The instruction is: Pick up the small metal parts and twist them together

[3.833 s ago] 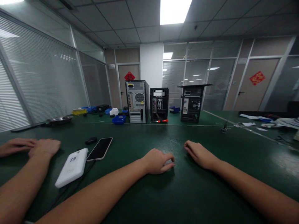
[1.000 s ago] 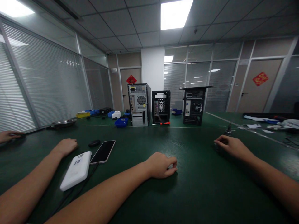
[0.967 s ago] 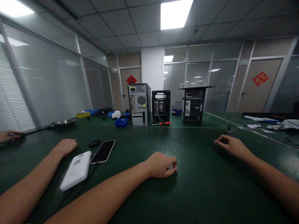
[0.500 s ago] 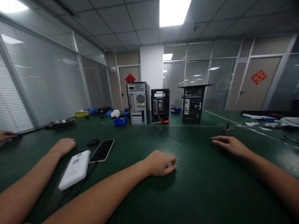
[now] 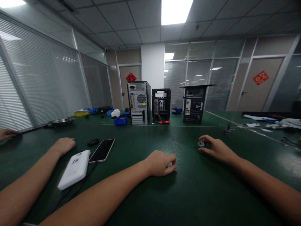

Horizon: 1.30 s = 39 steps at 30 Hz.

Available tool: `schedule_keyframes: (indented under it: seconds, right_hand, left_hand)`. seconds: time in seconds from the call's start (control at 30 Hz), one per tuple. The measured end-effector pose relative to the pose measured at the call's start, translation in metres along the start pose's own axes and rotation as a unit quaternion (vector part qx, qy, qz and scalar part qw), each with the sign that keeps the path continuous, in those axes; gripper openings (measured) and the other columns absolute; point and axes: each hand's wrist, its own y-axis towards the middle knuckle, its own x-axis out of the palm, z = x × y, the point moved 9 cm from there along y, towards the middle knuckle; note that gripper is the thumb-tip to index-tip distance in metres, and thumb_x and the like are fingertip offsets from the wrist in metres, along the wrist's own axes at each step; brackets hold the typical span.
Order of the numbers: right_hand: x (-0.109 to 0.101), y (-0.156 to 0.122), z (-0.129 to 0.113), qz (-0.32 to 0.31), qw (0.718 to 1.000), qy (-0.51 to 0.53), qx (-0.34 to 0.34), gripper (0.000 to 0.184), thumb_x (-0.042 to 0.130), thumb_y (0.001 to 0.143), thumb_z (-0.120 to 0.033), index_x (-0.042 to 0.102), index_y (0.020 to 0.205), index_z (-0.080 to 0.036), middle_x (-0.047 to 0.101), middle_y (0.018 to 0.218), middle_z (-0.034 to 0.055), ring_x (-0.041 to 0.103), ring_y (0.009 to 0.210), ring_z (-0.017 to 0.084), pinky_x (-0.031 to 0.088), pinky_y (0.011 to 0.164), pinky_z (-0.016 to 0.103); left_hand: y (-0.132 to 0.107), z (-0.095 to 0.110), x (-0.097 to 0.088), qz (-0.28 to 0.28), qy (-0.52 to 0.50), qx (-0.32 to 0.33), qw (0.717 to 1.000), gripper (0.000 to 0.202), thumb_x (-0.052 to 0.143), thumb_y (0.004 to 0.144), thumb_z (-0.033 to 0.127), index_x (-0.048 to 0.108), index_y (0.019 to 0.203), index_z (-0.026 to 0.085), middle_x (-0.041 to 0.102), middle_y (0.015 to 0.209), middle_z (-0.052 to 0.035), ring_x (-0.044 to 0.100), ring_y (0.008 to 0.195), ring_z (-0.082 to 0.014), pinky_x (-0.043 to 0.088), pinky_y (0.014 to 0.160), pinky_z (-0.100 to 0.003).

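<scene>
My left hand (image 5: 160,162) rests on the green table, its fingers curled with thumb and forefinger pinched together. A small pale bit shows between those fingers, too little of it to name. To the right, my right hand (image 5: 216,148) holds a small round grey part with holes (image 5: 201,143) between thumb and fingers, just above the tabletop. A phone (image 5: 103,150) lies left of my left forearm, beside a white power bank (image 5: 74,169) with a dark cable.
Another person's fist (image 5: 64,146) rests near a black mouse-like object (image 5: 93,142); one more hand (image 5: 8,134) shows at the left edge. Several computer cases, including a grey one (image 5: 138,103), stand at the back, with a red screwdriver (image 5: 164,122) and a blue tray (image 5: 120,121).
My right hand has moved left, and the round grey part now shows plainly between its fingers. My left hand has stayed almost still.
</scene>
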Motion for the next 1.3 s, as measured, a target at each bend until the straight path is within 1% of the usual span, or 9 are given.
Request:
schedule_keyframes:
  seconds: [0.07,0.2,0.37,0.5,0.63,0.8,0.93,1.13,1.3]
  right_hand:
    - [0.006,0.0,-0.038,0.0,0.999,-0.015,-0.051,0.046,0.058,0.086,-0.056,0.063,0.119,-0.025,0.071,0.112,0.0066,0.066,0.099,0.022,0.053,0.086,0.04]
    - [0.021,-0.009,-0.108,-0.012,0.985,-0.043,-0.165,0.035,0.054,0.092,-0.048,0.064,0.118,-0.026,0.069,0.111,0.0068,0.062,0.101,0.021,0.048,0.088,0.04]
    - [0.037,-0.025,-0.159,-0.025,0.958,-0.077,-0.275,0.028,0.057,0.093,-0.034,0.065,0.119,-0.028,0.07,0.114,0.0053,0.059,0.104,0.019,0.04,0.085,0.036]
    - [0.042,-0.032,-0.171,-0.003,0.947,-0.098,-0.305,0.031,0.057,0.094,-0.031,0.061,0.123,-0.025,0.071,0.109,0.0064,0.059,0.098,0.018,0.038,0.081,0.034]
    - [0.042,-0.032,-0.171,0.022,0.942,-0.117,-0.312,0.032,0.058,0.092,-0.027,0.061,0.123,-0.025,0.071,0.109,0.0062,0.06,0.098,0.019,0.04,0.084,0.035]
    - [0.03,-0.024,-0.157,0.079,0.95,-0.132,-0.272,0.031,0.049,0.093,-0.018,0.062,0.12,-0.022,0.071,0.114,0.0094,0.061,0.107,0.023,0.042,0.092,0.042]
    - [0.022,-0.021,-0.149,0.11,0.956,-0.128,-0.239,0.035,0.046,0.093,-0.021,0.055,0.127,-0.019,0.068,0.114,0.0121,0.062,0.104,0.024,0.045,0.096,0.046]
    - [0.037,-0.029,-0.167,0.06,0.95,-0.121,-0.281,0.035,0.046,0.09,-0.016,0.051,0.124,-0.019,0.063,0.115,0.0122,0.058,0.107,0.022,0.048,0.095,0.042]
    - [0.048,-0.037,-0.184,0.008,0.938,-0.126,-0.324,0.028,0.053,0.085,-0.018,0.054,0.113,-0.02,0.062,0.106,0.008,0.055,0.102,0.021,0.041,0.102,0.047]
  left_hand:
    - [-0.001,-0.002,-0.001,0.008,0.006,-0.008,1.0,0.024,0.051,0.099,0.045,0.061,0.108,0.025,0.066,0.068,0.0006,0.066,0.063,-0.0213,0.046,0.059,-0.027]
    - [-0.002,-0.004,-0.002,0.029,0.012,-0.017,0.999,0.03,0.048,0.101,0.05,0.062,0.109,0.026,0.068,0.071,-0.0008,0.068,0.067,-0.0227,0.048,0.061,-0.028]
    - [-0.002,-0.005,-0.001,0.039,0.024,-0.021,0.999,0.035,0.043,0.103,0.051,0.062,0.113,0.024,0.069,0.072,-0.0025,0.069,0.067,-0.0233,0.049,0.062,-0.028]
    - [-0.001,-0.004,-0.001,0.034,0.04,-0.021,0.998,0.036,0.042,0.103,0.051,0.061,0.113,0.022,0.07,0.075,-0.0043,0.07,0.069,-0.0243,0.049,0.061,-0.029]
    - [-0.001,-0.002,-0.002,0.031,0.038,-0.012,0.999,0.034,0.043,0.103,0.048,0.059,0.117,0.022,0.071,0.076,-0.0044,0.07,0.069,-0.0241,0.05,0.061,-0.028]
    - [-0.001,-0.003,-0.003,0.024,0.023,-0.018,0.999,0.029,0.048,0.101,0.046,0.06,0.114,0.024,0.07,0.075,-0.0024,0.07,0.068,-0.0229,0.049,0.062,-0.028]
    - [-0.001,-0.002,-0.003,0.023,0.018,-0.015,0.999,0.026,0.052,0.098,0.044,0.06,0.115,0.026,0.069,0.073,-0.0007,0.069,0.068,-0.0221,0.049,0.062,-0.027]
    - [-0.002,-0.002,-0.003,0.029,0.032,-0.01,0.999,0.03,0.051,0.099,0.046,0.06,0.118,0.025,0.07,0.074,-0.0018,0.069,0.068,-0.0229,0.049,0.062,-0.028]
    - [-0.001,0.001,0.0,0.035,0.047,0.012,0.998,0.031,0.047,0.101,0.048,0.063,0.113,0.024,0.071,0.076,-0.0027,0.07,0.068,-0.0223,0.048,0.061,-0.027]
